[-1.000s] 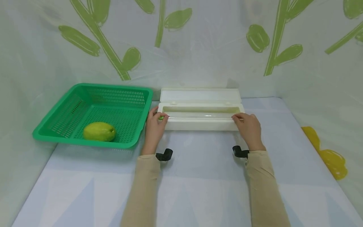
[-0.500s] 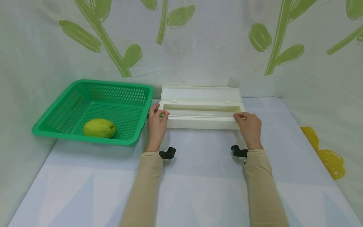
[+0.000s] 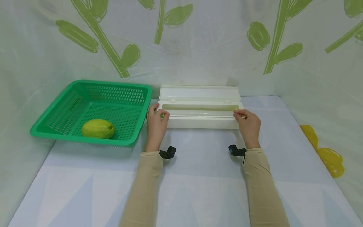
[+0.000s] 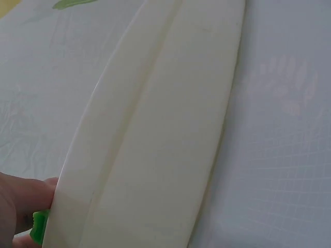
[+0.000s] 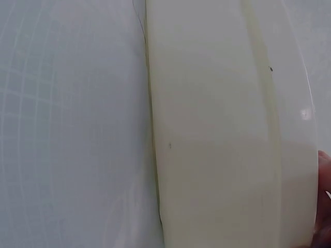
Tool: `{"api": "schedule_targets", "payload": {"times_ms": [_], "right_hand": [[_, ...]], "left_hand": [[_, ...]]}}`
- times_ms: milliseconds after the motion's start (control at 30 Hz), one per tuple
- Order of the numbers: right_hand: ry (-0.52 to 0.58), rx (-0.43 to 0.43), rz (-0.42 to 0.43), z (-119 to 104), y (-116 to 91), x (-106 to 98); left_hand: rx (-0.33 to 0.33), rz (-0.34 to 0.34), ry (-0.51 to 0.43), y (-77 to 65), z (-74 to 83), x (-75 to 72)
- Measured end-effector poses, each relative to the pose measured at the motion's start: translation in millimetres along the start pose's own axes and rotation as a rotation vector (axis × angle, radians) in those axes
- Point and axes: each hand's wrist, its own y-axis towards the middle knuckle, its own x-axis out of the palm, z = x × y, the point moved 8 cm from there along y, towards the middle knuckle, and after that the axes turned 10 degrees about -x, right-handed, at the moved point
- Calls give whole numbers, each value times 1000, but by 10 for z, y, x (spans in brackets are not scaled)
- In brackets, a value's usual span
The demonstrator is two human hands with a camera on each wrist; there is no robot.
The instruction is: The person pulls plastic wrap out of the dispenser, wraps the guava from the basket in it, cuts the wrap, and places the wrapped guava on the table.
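Note:
A long white cling film dispenser (image 3: pixel 202 123) stands at the back of the table, its lid (image 3: pixel 199 93) raised behind it. Inside the slot lies a pale, glossy roll of cling film (image 3: pixel 198 112). At the front left corner my left hand (image 3: pixel 157 126) pinches thumb and forefinger together on the film edge, next to a small green slider (image 4: pixel 39 226). My right hand (image 3: pixel 250 127) pinches the edge the same way at the front right corner. The film between the hands is too clear to make out. In both wrist views the dispenser's front fills the middle.
A green perforated basket (image 3: pixel 131 141) sits left of the dispenser, close to my left hand, with a yellow-green fruit (image 3: pixel 98 128) in it. Behind the table hangs a white sheet (image 3: pixel 204 56) with painted green leaves. Black wrist cameras (image 3: pixel 168 152) sit at both wrists.
Both hands keep pinching at the dispenser's front corners. They have moved slightly, with the fingertips a little higher. The head view has shifted a bit.

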Motion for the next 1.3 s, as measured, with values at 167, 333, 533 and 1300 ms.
{"api": "schedule_targets", "payload": {"times_ms": [167, 333, 533, 1300], "right_hand": [[8, 40, 12, 26, -7, 6], [-7, 35, 23, 35, -1, 6], [-15, 27, 31, 25, -10, -23], [63, 52, 62, 12, -5, -71]], "left_hand": [[-1, 26, -12, -4, 6, -4], [8, 49, -23, 7, -16, -11], [23, -31, -46, 14, -31, 39], [17, 49, -90, -23, 21, 53]]}}
